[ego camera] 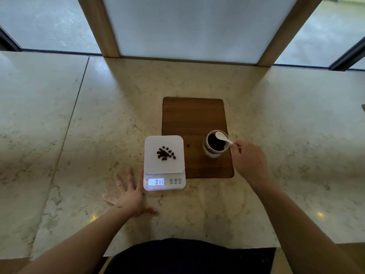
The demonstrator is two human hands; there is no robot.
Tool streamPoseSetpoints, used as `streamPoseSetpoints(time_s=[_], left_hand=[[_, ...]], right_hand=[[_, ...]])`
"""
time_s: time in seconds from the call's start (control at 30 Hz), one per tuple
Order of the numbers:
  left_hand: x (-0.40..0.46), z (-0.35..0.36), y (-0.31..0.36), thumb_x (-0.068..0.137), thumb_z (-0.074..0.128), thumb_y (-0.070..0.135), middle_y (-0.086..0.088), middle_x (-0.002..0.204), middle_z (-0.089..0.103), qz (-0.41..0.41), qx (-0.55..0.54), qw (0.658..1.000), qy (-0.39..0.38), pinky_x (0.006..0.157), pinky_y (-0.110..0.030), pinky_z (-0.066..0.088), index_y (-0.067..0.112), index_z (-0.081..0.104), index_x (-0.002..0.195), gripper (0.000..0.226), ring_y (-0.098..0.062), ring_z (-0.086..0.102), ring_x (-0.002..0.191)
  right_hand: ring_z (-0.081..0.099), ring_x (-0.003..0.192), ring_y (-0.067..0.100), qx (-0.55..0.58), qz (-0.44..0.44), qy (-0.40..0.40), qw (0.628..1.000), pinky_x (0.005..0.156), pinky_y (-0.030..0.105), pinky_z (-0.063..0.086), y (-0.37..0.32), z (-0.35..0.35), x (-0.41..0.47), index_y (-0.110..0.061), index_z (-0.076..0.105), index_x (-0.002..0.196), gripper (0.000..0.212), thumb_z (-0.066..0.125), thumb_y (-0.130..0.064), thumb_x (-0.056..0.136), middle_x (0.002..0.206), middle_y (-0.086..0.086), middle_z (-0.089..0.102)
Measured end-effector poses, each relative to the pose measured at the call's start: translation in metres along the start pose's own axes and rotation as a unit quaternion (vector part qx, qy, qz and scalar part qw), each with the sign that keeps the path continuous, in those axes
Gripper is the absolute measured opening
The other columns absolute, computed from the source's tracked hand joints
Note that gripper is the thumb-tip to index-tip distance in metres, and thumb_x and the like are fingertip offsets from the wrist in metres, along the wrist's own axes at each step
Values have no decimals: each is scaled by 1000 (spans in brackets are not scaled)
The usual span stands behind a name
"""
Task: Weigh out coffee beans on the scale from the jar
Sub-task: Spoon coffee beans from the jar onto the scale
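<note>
A white digital scale (150,165) stands on the marble counter, its lit display reading 011. A small heap of dark coffee beans (165,153) lies on its platform. To its right, an open glass jar (215,145) holding beans stands on a wooden board (193,117). My right hand (249,162) pinches the handle of a small white spoon (222,137), whose bowl hovers over the jar's mouth. My left hand (129,196) rests flat on the counter with fingers spread, just left of the scale's front corner.
The marble counter (98,115) runs wide to both sides, with a seam on the left. A wood-framed white panel (189,26) rises at the back edge, windows on either side. The counter's near edge is just in front of my body.
</note>
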State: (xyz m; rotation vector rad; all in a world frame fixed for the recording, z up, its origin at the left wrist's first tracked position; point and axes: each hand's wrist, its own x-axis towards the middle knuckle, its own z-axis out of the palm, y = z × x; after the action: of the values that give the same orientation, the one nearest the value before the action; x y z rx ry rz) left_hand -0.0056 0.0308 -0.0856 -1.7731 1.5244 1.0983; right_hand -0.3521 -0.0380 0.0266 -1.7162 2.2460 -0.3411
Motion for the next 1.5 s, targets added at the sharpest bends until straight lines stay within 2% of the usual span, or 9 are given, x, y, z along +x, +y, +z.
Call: streamPoseSetpoints(time_s=[0.17, 0.47, 0.67, 0.8, 0.9, 1.07, 1.33, 1.43, 1.5], left_hand=[[-3, -1, 2, 35, 56, 105, 4, 132, -72, -2, -2, 1000, -5, 101, -93, -2, 49, -53, 133, 157, -42, -63, 124], [-7, 0, 4, 38, 59, 104, 4, 129, -73, -19, 2, 1000, 0, 102, -93, -1, 47, -56, 128, 156, -41, -63, 123], [-8, -6, 5, 43, 61, 103, 3, 133, -72, -22, 13, 1000, 2, 102, -92, -2, 46, -54, 131, 156, -41, -63, 122], [-9, -3, 6, 43, 61, 103, 3, 135, -71, -18, 13, 1000, -1, 103, -92, -1, 45, -53, 134, 157, -41, -63, 123], [-11, -5, 7, 45, 63, 101, 2, 138, -69, -16, 11, 1000, -1, 103, -92, 1, 45, -51, 137, 156, -41, -60, 127], [-16, -7, 11, 49, 64, 98, 0, 141, -66, -17, 14, 1000, -5, 105, -91, 2, 43, -50, 138, 155, -43, -56, 131], [-11, -6, 8, 45, 63, 101, 2, 137, -69, -18, 15, 1000, -2, 104, -92, 4, 45, -51, 136, 157, -43, -57, 130], [-9, -4, 6, 43, 62, 102, 4, 134, -71, -20, 16, 1000, 0, 103, -93, 3, 47, -52, 135, 157, -42, -58, 130], [-8, -4, 5, 42, 61, 103, 5, 132, -72, -19, 16, 1000, -1, 103, -93, 3, 47, -52, 135, 157, -41, -59, 129]], right_hand=[[51, 62, 27, -105, 2, -38, 994, 54, 32, 33, 1, 5, 6, -21, 52, 71, 26, 44, -23, 96, 69, 4, 55], [52, 64, 23, -128, 26, -70, 989, 49, 29, 32, -9, 10, 8, -16, 57, 77, 23, 44, -14, 96, 75, 4, 58], [42, 57, 24, 20, 73, -141, 987, 50, 29, 26, -2, 15, 11, -10, 39, 57, 33, 45, -8, 90, 61, 8, 43], [58, 69, 43, 165, 149, -145, 964, 61, 44, 49, -1, 17, 12, 6, 72, 85, 26, 51, -8, 90, 74, 32, 59], [44, 58, 25, 217, 186, -157, 945, 56, 32, 36, -2, 19, 14, -1, 75, 83, 23, 56, -10, 92, 61, 10, 47], [28, 52, 20, 282, 246, -156, 914, 48, 30, 21, 5, 27, 16, 11, 68, 99, 27, 55, -11, 90, 57, 3, 27], [33, 52, 16, 345, 277, -180, 879, 44, 30, 26, 1, 26, 11, -14, 69, 78, 20, 55, -13, 92, 60, 3, 35], [38, 50, 13, 378, 286, -178, 862, 45, 27, 30, 1, 24, 9, -13, 65, 81, 9, 60, -15, 88, 62, 1, 43], [29, 49, 14, 388, 308, -178, 850, 45, 28, 22, 1, 26, 9, -11, 67, 81, 19, 53, -13, 94, 60, 2, 34]])
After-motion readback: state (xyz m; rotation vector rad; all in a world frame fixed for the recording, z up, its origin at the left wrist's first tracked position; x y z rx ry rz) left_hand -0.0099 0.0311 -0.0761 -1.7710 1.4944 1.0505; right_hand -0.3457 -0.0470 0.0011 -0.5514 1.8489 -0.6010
